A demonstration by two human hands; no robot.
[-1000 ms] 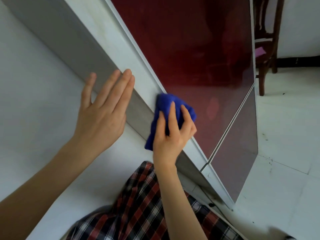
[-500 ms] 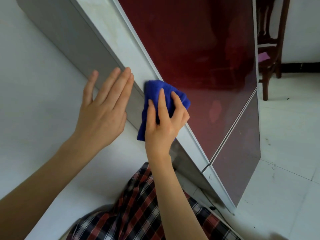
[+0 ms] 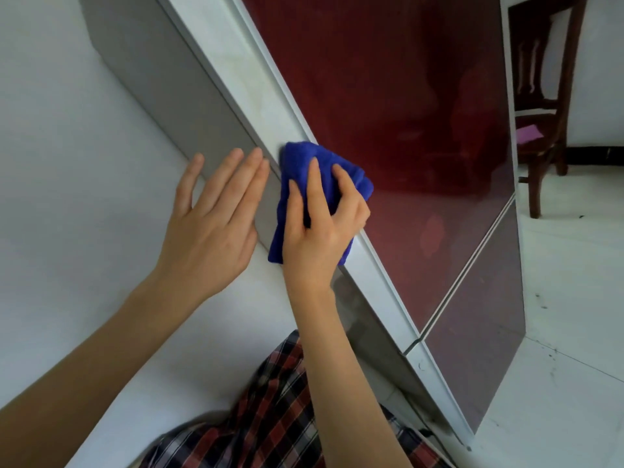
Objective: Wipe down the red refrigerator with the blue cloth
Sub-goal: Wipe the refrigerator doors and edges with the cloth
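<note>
White wall beside red refrigerator [image 3: 405, 96]: left hand [image 3: 216, 228] flat, fingers straight, on its grey side; right hand [image 3: 320, 234] clutching blue cloth [image 3: 304, 160] at the door edge, which could slip off under uneven pressure.

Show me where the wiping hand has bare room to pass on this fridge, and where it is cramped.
Free: the glossy red refrigerator door right of the blue cloth, the pale silver edge strip above the cloth, and the lower red panel. Crowded: left of the cloth, where the left hand lies flat on the grey side panel, close beside the right hand.
</note>
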